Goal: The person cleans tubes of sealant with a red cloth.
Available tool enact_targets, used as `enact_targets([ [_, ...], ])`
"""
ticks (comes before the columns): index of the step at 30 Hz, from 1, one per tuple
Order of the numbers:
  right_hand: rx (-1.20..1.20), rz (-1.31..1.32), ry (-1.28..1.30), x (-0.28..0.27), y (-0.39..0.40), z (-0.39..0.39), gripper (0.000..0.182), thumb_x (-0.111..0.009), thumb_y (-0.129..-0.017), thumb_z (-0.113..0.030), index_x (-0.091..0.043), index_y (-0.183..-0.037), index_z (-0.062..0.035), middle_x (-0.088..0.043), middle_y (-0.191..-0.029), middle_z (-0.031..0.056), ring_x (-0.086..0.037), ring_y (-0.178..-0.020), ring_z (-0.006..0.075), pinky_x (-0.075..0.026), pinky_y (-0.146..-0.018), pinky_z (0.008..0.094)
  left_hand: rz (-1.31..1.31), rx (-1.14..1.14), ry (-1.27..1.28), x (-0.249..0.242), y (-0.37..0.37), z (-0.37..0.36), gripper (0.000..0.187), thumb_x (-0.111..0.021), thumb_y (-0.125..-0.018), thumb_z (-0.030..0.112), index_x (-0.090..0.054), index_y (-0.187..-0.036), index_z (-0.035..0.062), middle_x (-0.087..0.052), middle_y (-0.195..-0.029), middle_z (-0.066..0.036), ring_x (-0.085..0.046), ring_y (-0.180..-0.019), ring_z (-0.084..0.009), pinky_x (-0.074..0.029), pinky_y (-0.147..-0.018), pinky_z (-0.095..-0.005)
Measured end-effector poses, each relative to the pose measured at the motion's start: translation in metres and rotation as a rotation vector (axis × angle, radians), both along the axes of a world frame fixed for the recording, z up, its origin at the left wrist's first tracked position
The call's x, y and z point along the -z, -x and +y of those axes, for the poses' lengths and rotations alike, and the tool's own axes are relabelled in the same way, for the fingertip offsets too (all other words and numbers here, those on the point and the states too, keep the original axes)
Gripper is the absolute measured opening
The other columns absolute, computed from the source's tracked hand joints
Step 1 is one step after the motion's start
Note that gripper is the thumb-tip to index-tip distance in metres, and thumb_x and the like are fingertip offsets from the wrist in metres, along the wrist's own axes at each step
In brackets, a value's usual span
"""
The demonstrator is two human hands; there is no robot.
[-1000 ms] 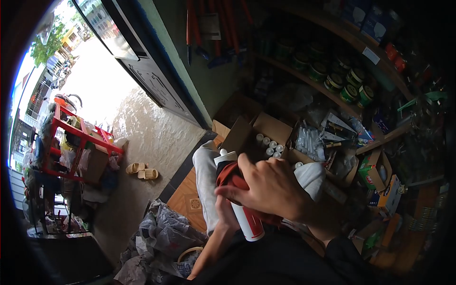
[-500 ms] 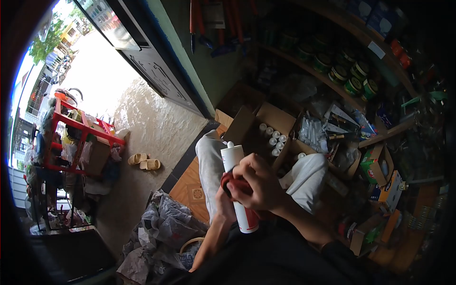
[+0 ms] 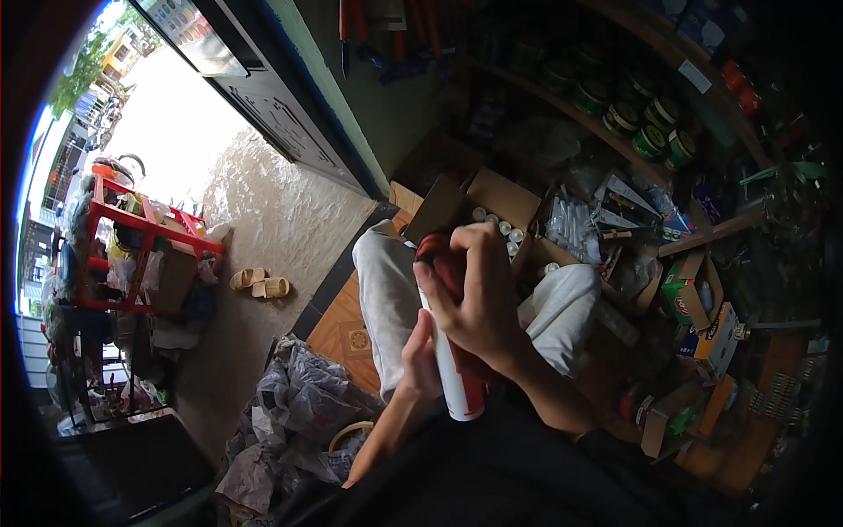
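Note:
A white sealant cartridge with red print stands tilted in front of my lap, its lower end toward my body. My left hand is closed around its left side at mid-length. A dark red cloth is bunched over the cartridge's upper end and hangs down its right side. My right hand grips this cloth against the cartridge, fingers bent and thumb across the front. The cartridge's nozzle end is hidden by cloth and fingers.
Ahead stands an open cardboard box with several white-capped cartridges. Clear plastic nozzles lie right of it. Grey plastic bags are heaped at my left. Tins line a shelf. Yellow sandals sit near the doorway.
My right hand and the red cloth have moved up the cartridge from its middle to its upper end, covering the white tip. My left hand still holds the cartridge.

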State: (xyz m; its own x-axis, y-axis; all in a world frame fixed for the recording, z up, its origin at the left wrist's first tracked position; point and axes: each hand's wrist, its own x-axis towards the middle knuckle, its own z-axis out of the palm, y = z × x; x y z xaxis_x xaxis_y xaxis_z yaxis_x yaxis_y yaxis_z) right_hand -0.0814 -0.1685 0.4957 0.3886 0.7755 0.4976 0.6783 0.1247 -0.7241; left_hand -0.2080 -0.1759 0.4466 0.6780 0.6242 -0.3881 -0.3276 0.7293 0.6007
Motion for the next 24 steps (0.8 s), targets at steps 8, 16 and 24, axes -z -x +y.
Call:
enact_targets([
  [8, -0.334, -0.068, 0.263, 0.014, 0.036, -0.07, 0.026, -0.071, -0.084, -0.027, -0.057, -0.099, -0.0119, -0.048, -0.089, 0.0096, -0.054, -0.083, 0.0274, -0.046, -0.074, 0.0421, -0.558, -0.287, 0.168, 0.027, -0.004, 0.054, 0.062, -0.037, -0.098, 0.059, -0.038, -0.143, 0.0165, -0.044, -0.145, -0.017, -0.036, -0.138, -0.0402, -0.035, -0.109, -0.06],
  [16, -0.057, 0.013, 0.022, 0.002, 0.007, 0.01, 0.023, -0.069, -0.086, -0.02, -0.055, -0.099, -0.0072, -0.048, -0.093, 0.0112, -0.055, -0.08, 0.0288, -0.045, -0.069, 0.04, -0.406, -0.131, 0.158, 0.024, 0.001, 0.012, 0.066, -0.04, -0.098, 0.057, -0.044, -0.138, 0.0052, -0.056, -0.13, -0.012, -0.057, -0.115, -0.0244, -0.045, -0.1, -0.0396],
  [24, -0.41, 0.248, 0.31, 0.024, 0.03, -0.073, 0.031, -0.072, -0.084, -0.02, -0.052, -0.102, -0.0063, -0.048, -0.095, 0.0125, -0.056, -0.085, 0.0288, -0.047, -0.074, 0.0395, -0.389, -0.456, 0.008, 0.063, 0.004, 0.056, 0.068, -0.041, -0.097, 0.061, -0.049, -0.133, 0.0037, -0.064, -0.093, -0.009, -0.063, -0.08, -0.0203, -0.055, -0.074, -0.0333],
])
